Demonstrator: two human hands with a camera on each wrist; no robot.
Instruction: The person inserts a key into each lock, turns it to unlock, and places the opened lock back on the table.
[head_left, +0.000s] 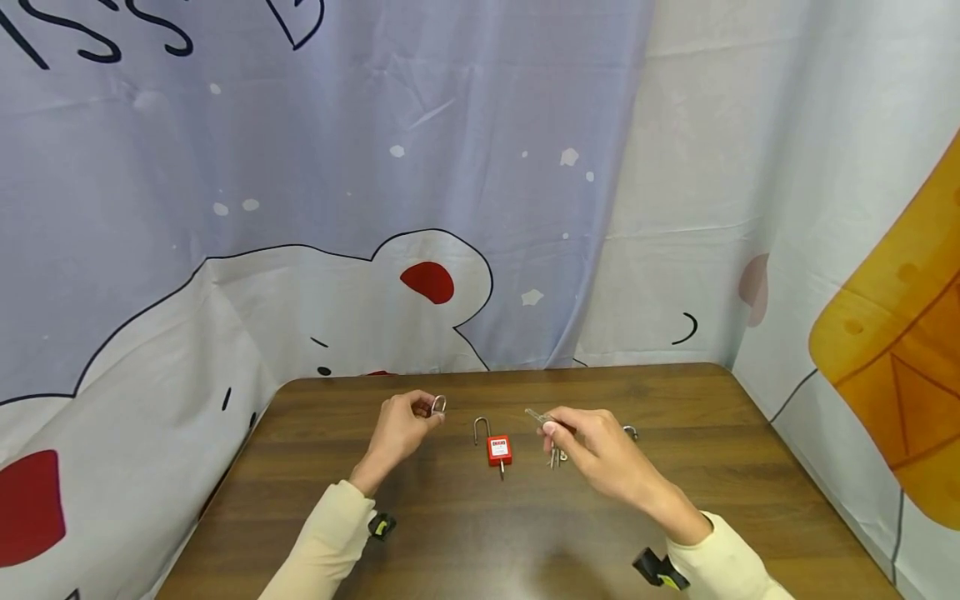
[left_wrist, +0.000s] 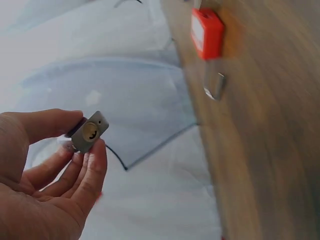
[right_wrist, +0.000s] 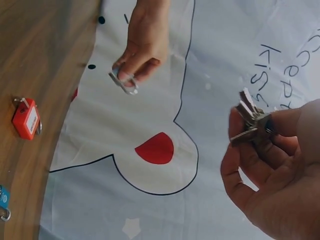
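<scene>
My left hand [head_left: 399, 432] holds a small metal padlock [left_wrist: 94, 131] between thumb and fingertips, raised over the far left half of the table. In the left wrist view its keyhole face shows; its shackle stands out past the fingers in the head view. On the right, my other hand [head_left: 600, 454] pinches a bunch of keys [right_wrist: 250, 122]. One key points toward the left hand, and others dangle below the fingers. Between the hands lies a red padlock [head_left: 498, 451] with a white label. Its shackle is open, and a key sticks out of its base.
A blue padlock [right_wrist: 4, 196] lies behind the right hand, mostly hidden in the head view, where its shackle [head_left: 632, 432] shows. The brown wooden table [head_left: 465, 542] ends at a printed curtain [head_left: 525, 208] at the back and sides.
</scene>
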